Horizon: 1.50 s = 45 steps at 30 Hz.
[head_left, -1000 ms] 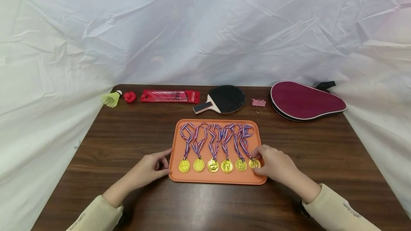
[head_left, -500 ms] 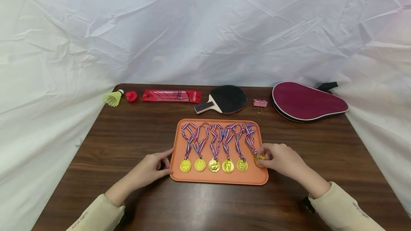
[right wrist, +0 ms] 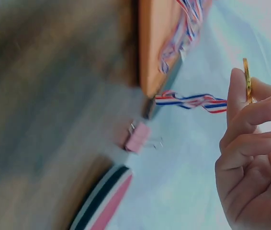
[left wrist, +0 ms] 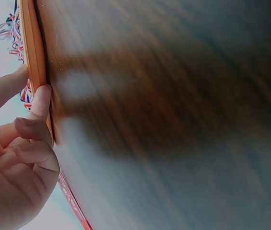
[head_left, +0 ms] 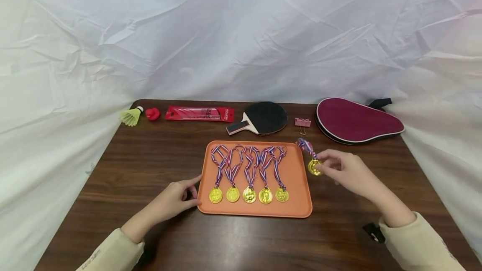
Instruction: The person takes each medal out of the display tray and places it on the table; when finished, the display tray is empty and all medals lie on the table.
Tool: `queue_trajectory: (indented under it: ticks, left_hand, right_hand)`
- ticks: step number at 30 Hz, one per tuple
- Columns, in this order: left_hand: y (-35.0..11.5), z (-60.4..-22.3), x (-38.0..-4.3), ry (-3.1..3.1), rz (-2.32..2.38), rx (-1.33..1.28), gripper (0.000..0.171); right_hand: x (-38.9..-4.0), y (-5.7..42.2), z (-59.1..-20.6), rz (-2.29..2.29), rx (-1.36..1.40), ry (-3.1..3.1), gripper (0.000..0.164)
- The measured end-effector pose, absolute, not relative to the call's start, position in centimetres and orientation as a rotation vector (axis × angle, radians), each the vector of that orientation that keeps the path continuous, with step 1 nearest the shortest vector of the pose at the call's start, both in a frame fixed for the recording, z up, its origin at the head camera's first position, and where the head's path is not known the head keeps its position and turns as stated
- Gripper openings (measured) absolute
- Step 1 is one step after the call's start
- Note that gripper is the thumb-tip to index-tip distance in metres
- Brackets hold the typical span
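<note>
At the left edge of the orange tray [head_left: 260, 211], my left hand [head_left: 175, 198] touches the rim with thumb and index finger, its other fingers loosely bent. My right hand [head_left: 348, 170] is just beyond the tray's right side. Between thumb and fingers it pinches a gold medal [head_left: 314, 167] by its disc, seen edge-on in the right wrist view. The medal's red, white and blue ribbon [head_left: 306, 145] trails toward the tray's back right corner. Several other gold medals [head_left: 249, 195] lie in a row on the tray, ribbons stretched toward its back.
Along the table's back stand a yellow shuttlecock [head_left: 131, 117], a red rubber duck [head_left: 152, 114], a red packet [head_left: 199, 113], a black table tennis bat [head_left: 266, 118], a pink binder clip [head_left: 303, 122] and a maroon bat case [head_left: 355, 120]. White cloth [head_left: 241, 45] hangs behind.
My right hand has lifted the rightmost medal off the tray and carried it right and away from me, past the right rim. My left hand has stayed at the tray's left edge.
</note>
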<state>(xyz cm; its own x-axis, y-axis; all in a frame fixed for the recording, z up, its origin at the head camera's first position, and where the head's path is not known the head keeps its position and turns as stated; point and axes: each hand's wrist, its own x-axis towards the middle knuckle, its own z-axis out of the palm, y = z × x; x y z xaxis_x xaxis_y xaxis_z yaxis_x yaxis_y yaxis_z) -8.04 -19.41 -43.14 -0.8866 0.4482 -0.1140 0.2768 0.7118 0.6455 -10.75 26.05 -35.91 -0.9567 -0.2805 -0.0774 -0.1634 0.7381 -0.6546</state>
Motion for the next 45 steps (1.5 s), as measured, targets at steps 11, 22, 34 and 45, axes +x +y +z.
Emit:
queue_trajectory:
  ticks: [11,22,34,45]
  left_hand:
    - [-19.5,-43.1,-8.0,2.669,0.927,0.553,0.069]
    - [-19.2,-42.8,-8.2,2.655,0.933,0.578,0.068]
    - [-19.3,-42.9,-8.1,2.653,0.942,0.585,0.067]
    - [-19.4,-42.9,-8.0,2.646,0.932,0.578,0.068]
  right_hand:
    - [-12.4,28.8,-36.2,-1.089,-0.226,2.803,0.038]
    - [-12.7,30.3,-39.8,-1.019,-0.164,2.625,0.031]
    - [-11.0,30.2,-41.2,-1.009,-0.076,2.529,0.025]
    - [-10.9,29.7,-41.6,-0.962,-0.115,2.614,0.026]
